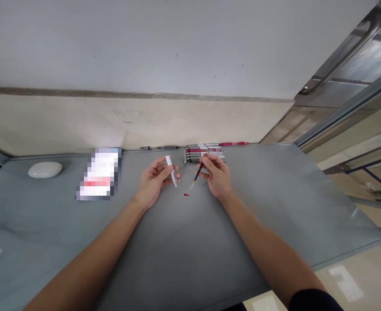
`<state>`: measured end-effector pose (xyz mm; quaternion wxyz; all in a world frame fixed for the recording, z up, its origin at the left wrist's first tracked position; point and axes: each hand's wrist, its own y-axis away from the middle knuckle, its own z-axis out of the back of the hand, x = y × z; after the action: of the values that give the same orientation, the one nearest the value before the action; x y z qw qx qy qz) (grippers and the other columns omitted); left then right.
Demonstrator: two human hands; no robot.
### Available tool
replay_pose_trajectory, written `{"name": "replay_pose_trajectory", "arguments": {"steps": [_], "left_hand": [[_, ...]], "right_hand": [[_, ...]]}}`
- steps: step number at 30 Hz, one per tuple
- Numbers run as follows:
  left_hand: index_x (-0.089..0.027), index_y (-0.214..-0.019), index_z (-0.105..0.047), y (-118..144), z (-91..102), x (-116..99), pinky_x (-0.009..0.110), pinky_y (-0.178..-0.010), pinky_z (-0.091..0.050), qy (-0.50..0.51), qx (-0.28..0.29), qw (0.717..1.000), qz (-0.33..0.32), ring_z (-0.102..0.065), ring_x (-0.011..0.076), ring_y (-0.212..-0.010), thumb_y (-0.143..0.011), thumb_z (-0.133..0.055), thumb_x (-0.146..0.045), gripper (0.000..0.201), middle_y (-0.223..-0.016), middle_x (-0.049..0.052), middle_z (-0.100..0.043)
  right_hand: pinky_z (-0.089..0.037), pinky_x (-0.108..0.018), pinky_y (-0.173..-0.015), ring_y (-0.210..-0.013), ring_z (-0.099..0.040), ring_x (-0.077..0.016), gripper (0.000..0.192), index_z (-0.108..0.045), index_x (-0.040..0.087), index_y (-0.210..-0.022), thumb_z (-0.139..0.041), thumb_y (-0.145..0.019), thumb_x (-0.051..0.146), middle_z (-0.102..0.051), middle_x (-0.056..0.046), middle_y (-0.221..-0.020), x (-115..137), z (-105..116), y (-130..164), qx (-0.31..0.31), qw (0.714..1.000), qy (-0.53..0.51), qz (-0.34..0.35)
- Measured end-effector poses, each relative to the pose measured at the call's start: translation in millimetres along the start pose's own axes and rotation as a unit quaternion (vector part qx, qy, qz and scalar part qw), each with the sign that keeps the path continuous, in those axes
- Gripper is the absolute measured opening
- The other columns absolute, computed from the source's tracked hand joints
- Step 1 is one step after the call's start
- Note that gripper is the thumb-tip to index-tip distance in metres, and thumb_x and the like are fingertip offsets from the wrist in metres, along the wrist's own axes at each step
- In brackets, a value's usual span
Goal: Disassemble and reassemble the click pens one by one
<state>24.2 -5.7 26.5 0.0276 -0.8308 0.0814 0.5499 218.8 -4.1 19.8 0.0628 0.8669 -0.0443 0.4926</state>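
Between the thumb and fingers of my left hand (153,180) is a white pen barrel (169,163), tilted with its clear lower end pointing down. My right hand (218,176) pinches a black pen refill (197,173) near its top; its pale tip slants down to the left, above the table. A small red piece (186,195) lies on the table just below the refill tip. Behind my right hand several pens (203,151), white, grey and red, lie side by side, partly hidden by my fingers.
The grey table (184,250) runs up against the wall (145,116). Along its back edge lie a dark pen (161,147) and a red pen (234,143). To the left are a blurred-out phone-like object (99,175) and a white rounded object (45,169). A metal-handled door (349,52) stands at right.
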Motion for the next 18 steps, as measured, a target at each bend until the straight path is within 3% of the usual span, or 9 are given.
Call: {"name": "replay_pose_trajectory", "arguments": {"steps": [8, 15, 18], "left_hand": [[-0.018, -0.111, -0.062, 1, 0.6, -4, 0.038, -0.070, -0.060, -0.015, 0.010, 1.000, -0.003, -0.069, 0.0167, -0.072, -0.077, -0.080, -0.031, 0.040, -0.091, 0.004, -0.071], [-0.018, -0.108, -0.066, 4, -2.7, -21, 0.032, -0.063, -0.057, -0.066, 0.012, 0.998, -0.005, -0.068, 0.0171, -0.071, -0.075, -0.080, -0.034, 0.039, -0.093, 0.005, -0.071], [-0.019, -0.110, -0.067, 4, -0.6, -27, 0.032, -0.062, -0.056, -0.111, 0.042, 0.993, -0.007, -0.068, 0.0186, -0.073, -0.077, -0.078, -0.035, 0.038, -0.093, 0.005, -0.071]], "right_hand": [[-0.062, -0.030, -0.065, -0.070, -0.065, -0.0114, 0.023, -0.066, 0.024, -0.079, -0.084, -0.068, 0.034, -0.065, 0.005, -0.080, 6, -8, 2, 0.013, 1.000, -0.003, 0.011], [-0.061, -0.031, -0.063, -0.068, -0.066, -0.0116, 0.024, -0.069, 0.025, -0.082, -0.084, -0.067, 0.037, -0.069, 0.004, -0.081, 10, -21, 2, 0.085, 0.996, 0.033, -0.013], [-0.062, -0.033, -0.065, -0.069, -0.066, -0.0121, 0.025, -0.071, 0.024, -0.084, -0.084, -0.067, 0.038, -0.070, 0.003, -0.083, 10, -28, 0, 0.107, 0.993, 0.049, -0.016]]}}
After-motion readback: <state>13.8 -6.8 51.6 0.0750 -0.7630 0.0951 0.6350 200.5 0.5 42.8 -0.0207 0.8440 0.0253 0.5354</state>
